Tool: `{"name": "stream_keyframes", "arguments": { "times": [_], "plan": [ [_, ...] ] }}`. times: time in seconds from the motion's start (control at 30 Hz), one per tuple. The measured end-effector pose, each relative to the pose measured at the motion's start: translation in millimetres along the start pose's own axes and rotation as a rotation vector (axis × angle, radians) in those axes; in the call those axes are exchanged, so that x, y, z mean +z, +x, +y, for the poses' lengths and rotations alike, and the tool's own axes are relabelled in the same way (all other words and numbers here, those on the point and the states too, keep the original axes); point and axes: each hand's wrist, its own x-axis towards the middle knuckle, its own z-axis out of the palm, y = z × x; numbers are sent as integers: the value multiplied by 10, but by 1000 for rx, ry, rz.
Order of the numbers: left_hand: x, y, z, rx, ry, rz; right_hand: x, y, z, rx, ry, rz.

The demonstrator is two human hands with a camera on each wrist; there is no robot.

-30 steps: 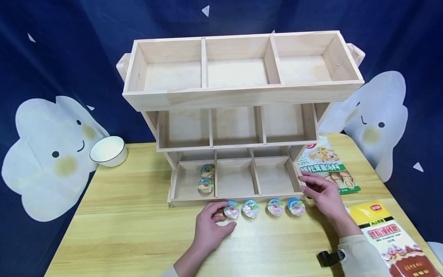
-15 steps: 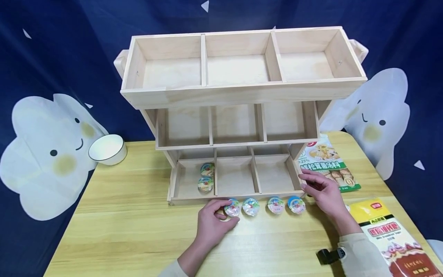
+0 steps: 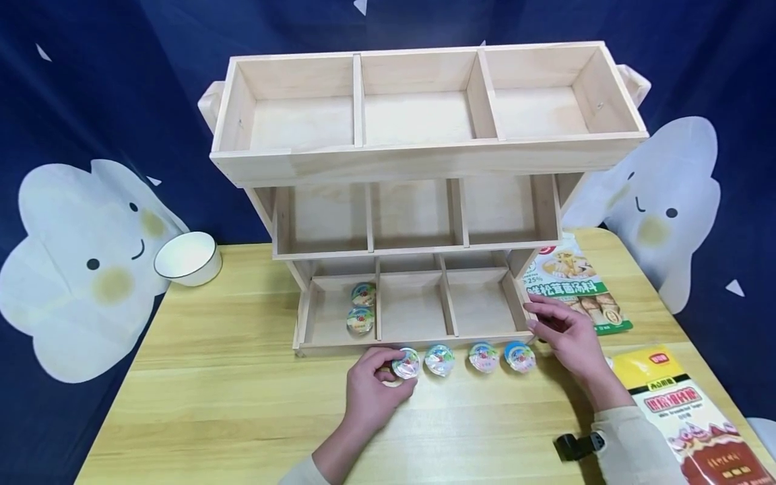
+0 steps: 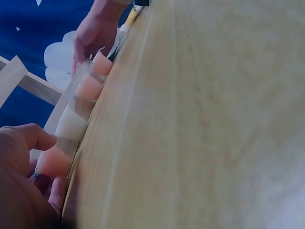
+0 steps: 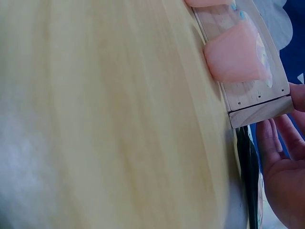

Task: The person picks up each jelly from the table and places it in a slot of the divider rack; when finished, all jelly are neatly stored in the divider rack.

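My left hand (image 3: pixel 376 389) curls its fingers and thumb round the leftmost jelly cup (image 3: pixel 406 364), a pink one in the left wrist view. To its right, a pale jelly cup (image 3: pixel 439 361) and two pink ones, a jelly cup (image 3: pixel 483 358) and a blue-rimmed jelly cup (image 3: pixel 519 357), line up before the lowest wooden tray (image 3: pixel 339 349). Two more, one jelly cup (image 3: pixel 360 320) in front of another jelly cup (image 3: pixel 363 294), lie in that tray's left compartment. My right hand (image 3: pixel 566 339) rests with relaxed fingers against the tray's right front corner, also seen in the right wrist view.
The tray belongs to a three-tier wooden rack (image 3: pixel 424 162) with three compartments per tier. A white bowl (image 3: pixel 189 259) stands at the back left. On the right lie a green-and-white food packet (image 3: pixel 576 276) and a yellow, white and red bag (image 3: pixel 685 411).
My left hand has shifted slightly right, and its thumb has come closer to the leftmost jelly cup. My right hand stays at the tray's corner. The head view has moved a little.
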Motion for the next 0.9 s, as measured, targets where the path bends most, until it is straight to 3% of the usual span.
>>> {"name": "stream_keyframes", "arguments": {
  "times": [0.4,0.7,0.9],
  "plan": [
    [-54,-69,37,8,-67,-42,-3,-9,22,20,12,-5],
    [-188,-60,250,32,-119,-60,2,4,6,18,12,-5],
    [-250,11,388,103,-113,-80,0,9,10,19,18,-2]
  ]
}}
